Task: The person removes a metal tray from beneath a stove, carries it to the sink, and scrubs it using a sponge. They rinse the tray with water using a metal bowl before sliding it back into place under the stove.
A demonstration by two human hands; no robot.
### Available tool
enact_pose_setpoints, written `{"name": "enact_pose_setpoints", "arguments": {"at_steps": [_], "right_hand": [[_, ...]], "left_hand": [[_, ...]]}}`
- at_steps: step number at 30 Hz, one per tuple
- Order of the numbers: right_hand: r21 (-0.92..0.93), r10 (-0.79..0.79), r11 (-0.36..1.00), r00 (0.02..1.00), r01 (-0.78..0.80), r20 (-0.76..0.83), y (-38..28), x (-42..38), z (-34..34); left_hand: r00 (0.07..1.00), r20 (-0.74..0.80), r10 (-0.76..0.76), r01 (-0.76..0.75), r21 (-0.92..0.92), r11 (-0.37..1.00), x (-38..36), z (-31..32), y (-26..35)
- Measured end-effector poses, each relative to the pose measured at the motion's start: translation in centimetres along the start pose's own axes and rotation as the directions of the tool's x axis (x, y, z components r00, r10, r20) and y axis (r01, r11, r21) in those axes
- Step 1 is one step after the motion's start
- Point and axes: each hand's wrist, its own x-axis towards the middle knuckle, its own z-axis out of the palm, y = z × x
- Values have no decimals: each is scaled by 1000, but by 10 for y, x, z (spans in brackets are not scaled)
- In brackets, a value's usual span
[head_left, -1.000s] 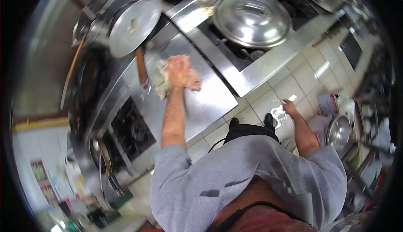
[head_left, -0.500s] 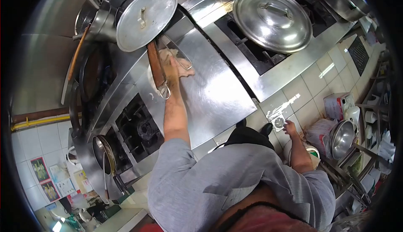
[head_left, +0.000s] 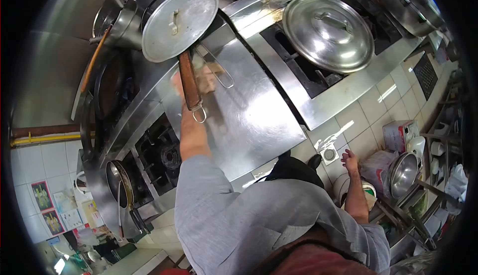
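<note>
- Left hand (head_left: 178,83) and blurred cloth (head_left: 208,77) meet on the steel counter (head_left: 244,130), beneath a wooden handle (head_left: 188,81); its grip cannot be told.
- Right hand (head_left: 351,161), apart, hangs open off the counter.
- Even pressure, wrist low, should clear the handle.

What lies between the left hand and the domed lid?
Head view, from the left hand to the domed lid: a wire loop, bare steel worktop, a dark gap, then the stove rim and grate.
</note>
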Motion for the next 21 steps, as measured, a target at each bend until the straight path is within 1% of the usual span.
{"name": "enact_pose_setpoints", "arguments": {"at_steps": [1,2,3,4,5,6,7,8,9,10,11,12,13,14,15,16,17,18,19,20,21], "right_hand": [[9,5,1000,1000,-5,0,2,-4,-3],[25,18,1000,1000,-17,-16,7,-4,-7],[40,27,999,999,-26,-31,12,-1,-12],[53,57,997,998,-55,-36,19,-1,-18],[66,61,996,997,-58,-36,27,1,-19],[83,93,993,995,-89,-40,35,2,-22],[103,127,987,990,-121,-53,42,2,-30],[65,141,988,988,-137,-61,42,1,-31],[64,108,993,992,-104,-69,49,5,-32],[132,54,990,995,-42,-82,59,10,-28],[230,75,971,995,-59,-61,42,-1,-23],[310,72,949,997,-59,-31,42,8,-19],[403,32,915,999,-32,6,43,21,-13],[500,-30,866,1000,26,0,36,33,-3],[516,-131,852,990,87,50,33,53,4],[556,-65,831,996,22,57,1,45,13],[580,-52,815,995,-6,84,-30,42,21],[600,-43,799,993,-35,114,-55,43,31],[625,-44,780,991,-46,127,-70,53,45],[649,-47,759,989,-56,140,-83,63,59],[640,-38,766,989,-63,142,-95,70,71]], "left_hand": [[997,36,-62,51,253,966,-19,-17,-32],[990,50,-131,89,496,864,-37,-34,-58],[979,41,-199,113,706,699,-41,-48,-52],[981,42,-190,105,707,700,-41,-53,-46],[936,-67,-346,275,750,601,-40,-55,-38],[856,-179,-485,430,767,476,-42,-57,-24],[820,-157,-550,461,750,474,-50,-65,-26],[784,-120,-609,485,730,481,-58,-75,-41],[728,-166,-665,559,704,437,-77,-79,-73],[779,-82,-622,432,789,437,-87,-86,-58],[820,3,-572,294,855,426,-96,-92,-41],[599,87,-796,505,731,460,-90,-99,-22],[614,100,-783,440,780,445,-80,-97,12],[628,113,-770,373,824,426,-69,-95,47],[558,41,-829,419,848,324,-61,-88,82],[570,64,-819,397,852,343,-62,-80,113],[745,232,-626,350,662,662,-65,-71,142],[858,293,-421,222,529,819,-75,-55,163],[922,336,-193,50,390,919,-85,-40,184],[935,354,-14,-131,381,915,-97,-19,203],[905,426,-10,-91,214,973,-107,-2,235]]}}
